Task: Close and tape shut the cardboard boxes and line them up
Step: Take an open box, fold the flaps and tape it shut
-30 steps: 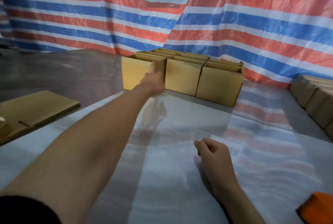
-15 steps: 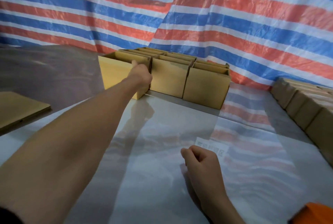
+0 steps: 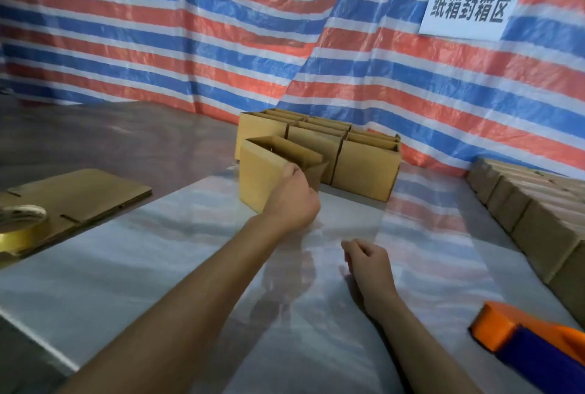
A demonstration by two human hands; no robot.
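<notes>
My left hand (image 3: 292,195) grips the near rim of an open cardboard box (image 3: 259,175), which stands tilted a little in front of a cluster of several open cardboard boxes (image 3: 364,168) at the back of the table. My right hand (image 3: 368,262) rests on the shiny table surface (image 3: 190,251) with loosely curled fingers and holds nothing. An orange and blue tape dispenser (image 3: 531,340) lies at the near right edge. A roll of tape (image 3: 20,229) sits at the far left.
A row of closed cardboard boxes (image 3: 535,210) runs along the right side. Flat folded cardboard (image 3: 79,194) lies at the left. A striped tarp (image 3: 221,29) with a white sign (image 3: 468,7) hangs behind the table.
My left hand has taken the leftmost open box and pulled it out of the cluster toward me. The right hand stays resting on the table.
</notes>
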